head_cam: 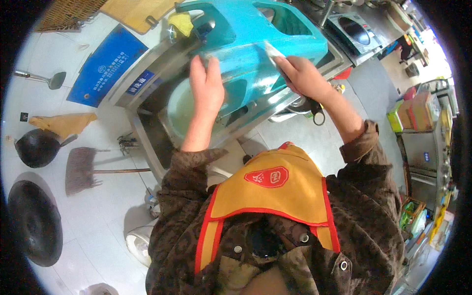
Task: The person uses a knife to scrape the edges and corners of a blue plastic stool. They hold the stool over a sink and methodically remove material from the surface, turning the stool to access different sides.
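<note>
A teal plastic stool (254, 55) with large cut-outs lies on its side across a stainless steel sink (147, 129). My left hand (208, 88) is at the stool's near left side, its fingertips against the plastic and partly hidden. In my right hand (304, 75) is a pale tapered thing (273, 51), pointed toward the stool's side. Blur hides whether it is a blade or a folded cloth. Under the stool, in the sink, a round pale basin (180, 105) holds cloudy liquid. A yellow cloth (180, 25) hangs by the tap at the back.
A blue sign (108, 68) with writing is on the tiled wall, near a hanging spatula (55, 80), wok (38, 147) and large dark lid (35, 223). An induction cooker (356, 33) sits on the counter at right. Loaded shelving (418, 136) lines the far right.
</note>
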`<state>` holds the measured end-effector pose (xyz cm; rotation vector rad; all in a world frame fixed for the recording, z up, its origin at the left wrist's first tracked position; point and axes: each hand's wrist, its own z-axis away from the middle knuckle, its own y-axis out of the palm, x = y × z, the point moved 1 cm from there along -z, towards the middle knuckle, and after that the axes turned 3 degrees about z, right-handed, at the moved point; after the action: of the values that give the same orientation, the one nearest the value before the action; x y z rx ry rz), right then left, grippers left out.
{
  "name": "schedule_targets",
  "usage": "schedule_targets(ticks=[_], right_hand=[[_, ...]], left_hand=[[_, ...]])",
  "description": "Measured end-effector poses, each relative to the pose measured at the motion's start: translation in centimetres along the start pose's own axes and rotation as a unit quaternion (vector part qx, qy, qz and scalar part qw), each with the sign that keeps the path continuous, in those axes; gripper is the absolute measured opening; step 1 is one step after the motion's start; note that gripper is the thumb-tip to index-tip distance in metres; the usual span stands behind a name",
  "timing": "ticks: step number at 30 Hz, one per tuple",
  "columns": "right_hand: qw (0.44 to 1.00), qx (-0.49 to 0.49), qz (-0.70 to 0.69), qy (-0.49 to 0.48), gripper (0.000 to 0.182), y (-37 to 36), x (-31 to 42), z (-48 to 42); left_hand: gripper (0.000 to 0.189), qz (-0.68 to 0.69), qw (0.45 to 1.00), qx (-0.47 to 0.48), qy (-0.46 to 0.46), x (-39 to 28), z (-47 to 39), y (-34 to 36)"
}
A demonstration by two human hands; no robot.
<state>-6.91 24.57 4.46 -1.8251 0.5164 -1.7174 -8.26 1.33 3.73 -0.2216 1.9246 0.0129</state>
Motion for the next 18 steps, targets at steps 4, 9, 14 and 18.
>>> schedule_targets(ticks=[4, 9, 14, 18], right_hand=[[0.993, -0.100, 0.054, -0.041, 0.043, 0.9, -4.8, 2.3], [0.986, -0.138, -0.056, 0.079, 0.045, -0.2, -6.9, 4.4], [0.970, -0.135, -0.151, 0.132, 0.043, -1.4, -7.2, 6.2], [0.964, -0.139, -0.172, 0.145, 0.042, -1.0, -8.4, 6.9]], left_hand=[[0.030, -0.014, 0.999, 0.026, 0.044, 0.0, -3.4, 0.1], [0.042, -0.181, 0.978, 0.074, 0.067, -2.5, -10.1, -1.5], [0.030, -0.271, 0.957, 0.098, -0.030, -10.2, -13.8, -1.9], [0.028, -0.263, 0.952, 0.146, 0.046, -13.2, -17.8, -2.9]])
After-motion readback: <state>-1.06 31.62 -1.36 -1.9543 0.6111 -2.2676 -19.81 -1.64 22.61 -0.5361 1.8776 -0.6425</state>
